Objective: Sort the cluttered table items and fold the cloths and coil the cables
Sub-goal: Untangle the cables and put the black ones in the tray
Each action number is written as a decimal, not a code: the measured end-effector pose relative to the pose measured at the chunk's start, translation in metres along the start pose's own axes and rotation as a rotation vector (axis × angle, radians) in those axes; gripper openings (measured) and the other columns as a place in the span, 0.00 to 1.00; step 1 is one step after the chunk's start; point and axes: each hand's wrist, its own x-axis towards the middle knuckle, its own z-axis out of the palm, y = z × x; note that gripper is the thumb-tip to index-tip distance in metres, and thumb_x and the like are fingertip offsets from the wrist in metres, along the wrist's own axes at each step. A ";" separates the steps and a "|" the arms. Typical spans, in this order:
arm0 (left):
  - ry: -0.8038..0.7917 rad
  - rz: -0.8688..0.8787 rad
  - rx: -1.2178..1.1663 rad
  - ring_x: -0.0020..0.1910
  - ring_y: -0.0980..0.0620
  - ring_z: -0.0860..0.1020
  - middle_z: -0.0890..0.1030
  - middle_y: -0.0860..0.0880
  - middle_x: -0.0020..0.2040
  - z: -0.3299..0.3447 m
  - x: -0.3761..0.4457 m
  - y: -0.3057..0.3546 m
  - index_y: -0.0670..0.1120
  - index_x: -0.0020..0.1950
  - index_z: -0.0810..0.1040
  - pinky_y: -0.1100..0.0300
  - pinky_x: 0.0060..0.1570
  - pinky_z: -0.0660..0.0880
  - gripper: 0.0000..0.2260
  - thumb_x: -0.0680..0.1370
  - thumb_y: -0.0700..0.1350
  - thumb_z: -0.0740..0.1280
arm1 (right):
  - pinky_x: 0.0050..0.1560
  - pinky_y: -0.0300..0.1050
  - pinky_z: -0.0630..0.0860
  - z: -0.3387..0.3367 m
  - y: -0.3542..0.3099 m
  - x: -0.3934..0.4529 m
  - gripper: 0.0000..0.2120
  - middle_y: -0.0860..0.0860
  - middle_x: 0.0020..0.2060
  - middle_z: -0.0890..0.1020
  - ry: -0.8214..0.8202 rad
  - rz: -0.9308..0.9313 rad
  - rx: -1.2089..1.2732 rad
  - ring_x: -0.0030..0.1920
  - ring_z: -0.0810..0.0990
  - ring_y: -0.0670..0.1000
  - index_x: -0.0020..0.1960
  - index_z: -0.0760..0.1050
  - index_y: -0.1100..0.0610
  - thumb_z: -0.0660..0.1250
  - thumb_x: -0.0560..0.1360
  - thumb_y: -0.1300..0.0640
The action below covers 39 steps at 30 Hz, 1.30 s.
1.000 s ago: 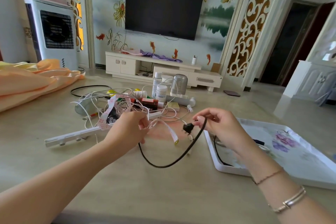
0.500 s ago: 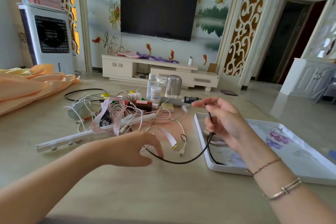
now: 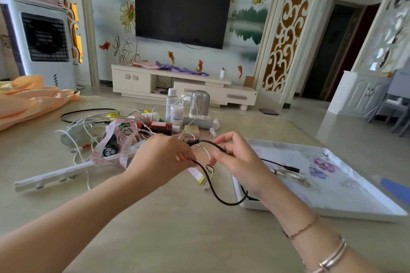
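since half a second ago both hands have closed in on the black cable (image 3: 213,186) — left hand (image 3: 162,162) and right hand (image 3: 237,162) each pinch it above the table (image 3: 177,228), its tail in the tray (image 3: 332,210) — coiling underway, next another loop gathered.

Thin black cable (image 3: 218,199) looped between both hands, drooping over table, trailing into white floral tray (image 3: 355,203)

A home living room (wall-mounted television (image 3: 182,10), low cabinet (image 3: 155,82)).
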 end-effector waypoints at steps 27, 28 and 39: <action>0.040 -0.126 0.154 0.55 0.49 0.71 0.80 0.53 0.45 0.004 0.007 -0.033 0.55 0.56 0.82 0.58 0.52 0.61 0.09 0.77 0.50 0.67 | 0.26 0.40 0.71 -0.024 -0.005 0.007 0.11 0.48 0.25 0.68 0.266 -0.054 0.486 0.22 0.71 0.51 0.44 0.65 0.59 0.51 0.84 0.59; 0.071 -0.115 0.122 0.55 0.48 0.71 0.79 0.53 0.42 0.003 0.007 -0.028 0.54 0.54 0.83 0.58 0.50 0.61 0.08 0.77 0.50 0.68 | 0.26 0.40 0.71 -0.021 -0.003 0.008 0.11 0.49 0.26 0.67 0.267 -0.043 0.475 0.23 0.71 0.51 0.44 0.65 0.59 0.51 0.84 0.59; 0.083 0.070 -0.280 0.30 0.60 0.70 0.75 0.62 0.25 0.017 0.003 0.015 0.51 0.33 0.82 0.69 0.37 0.60 0.10 0.74 0.49 0.70 | 0.34 0.43 0.68 0.022 0.003 0.007 0.10 0.47 0.25 0.76 0.096 0.034 0.340 0.25 0.70 0.47 0.44 0.78 0.57 0.67 0.77 0.51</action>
